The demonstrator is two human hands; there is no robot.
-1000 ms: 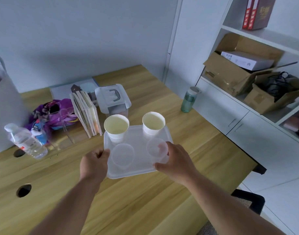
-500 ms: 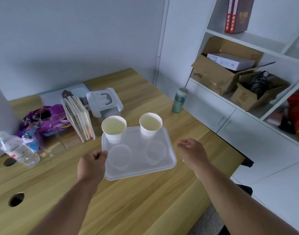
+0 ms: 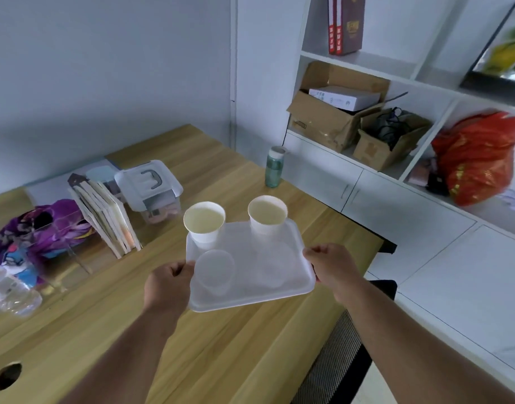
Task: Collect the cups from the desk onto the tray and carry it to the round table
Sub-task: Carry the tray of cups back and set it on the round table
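Since half a second earlier, the right hand (image 3: 330,265) had been brought from open air onto the tray (image 3: 291,290) and closed on its right edge; the left hand (image 3: 168,282) was clamped on the left edge; two paper cups (image 3: 204,224) and two clear cups (image 3: 216,271) were carried on it above the worktop (image 3: 250,354); gold print on the red binders (image 3: 345,24) was too blurred to be read; books (image 3: 104,217), a lidded box (image 3: 149,189) and a green bottle (image 3: 274,167) were set behind; a water bottle (image 3: 11,293) was cut off at left.

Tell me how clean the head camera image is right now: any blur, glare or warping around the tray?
Head view: soft, even light and no glare on the tray; both hands, left and right, are slightly smeared; the two clear cups almost vanish against the white plastic, while the paper cups read clearly; wide-angle warping tilts the shelves, and the framed picture at top right is blurred.
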